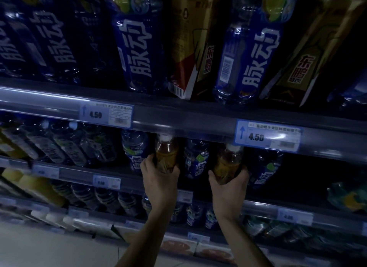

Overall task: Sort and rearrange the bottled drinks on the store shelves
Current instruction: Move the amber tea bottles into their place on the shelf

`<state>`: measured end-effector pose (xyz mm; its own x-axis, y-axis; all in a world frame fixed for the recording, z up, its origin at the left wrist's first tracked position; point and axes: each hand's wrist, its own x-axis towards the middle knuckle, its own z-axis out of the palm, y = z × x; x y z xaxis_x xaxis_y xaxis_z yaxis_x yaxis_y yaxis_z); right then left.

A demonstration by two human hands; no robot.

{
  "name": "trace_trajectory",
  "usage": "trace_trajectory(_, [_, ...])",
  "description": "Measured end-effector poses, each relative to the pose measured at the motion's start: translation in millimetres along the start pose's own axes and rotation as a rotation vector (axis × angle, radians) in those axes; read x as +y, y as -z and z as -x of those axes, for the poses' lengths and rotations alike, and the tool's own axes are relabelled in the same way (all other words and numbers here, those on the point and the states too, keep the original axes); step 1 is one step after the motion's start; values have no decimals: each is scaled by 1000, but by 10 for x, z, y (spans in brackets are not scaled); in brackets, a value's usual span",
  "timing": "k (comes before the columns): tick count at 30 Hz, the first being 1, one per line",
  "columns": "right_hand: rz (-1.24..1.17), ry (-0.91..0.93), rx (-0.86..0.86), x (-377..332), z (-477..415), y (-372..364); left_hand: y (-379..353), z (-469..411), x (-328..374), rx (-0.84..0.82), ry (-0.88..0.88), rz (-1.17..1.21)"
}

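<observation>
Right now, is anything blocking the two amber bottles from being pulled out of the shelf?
Nothing stands in front of them. The left hand grips one white-capped amber bottle, the right hand the other; a blue-labelled bottle stands between them, and the grey shelf rail hangs close above their caps.

Shop, stocked drink shelves, price tags
</observation>
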<state>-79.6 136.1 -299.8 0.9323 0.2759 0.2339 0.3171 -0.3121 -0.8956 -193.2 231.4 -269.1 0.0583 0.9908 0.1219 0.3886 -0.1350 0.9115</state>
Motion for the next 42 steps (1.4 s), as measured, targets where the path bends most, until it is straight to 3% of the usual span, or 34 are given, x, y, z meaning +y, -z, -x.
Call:
trace_trajectory(6, [-31,-32,-8,-36,-33,32,-23,-26,34,-51,147,149])
trace_trajectory(13, [-121,-41,-31,-90,80,140,87,-17,32,-57,160,239])
trace_trajectory(29, [-163,62,-27,-588,679,540,762,366,125,-145,18,238])
trace_trajectory(42, [-116,155,-17,-1490,889,1073,1478,531,946,-182,-194,232])
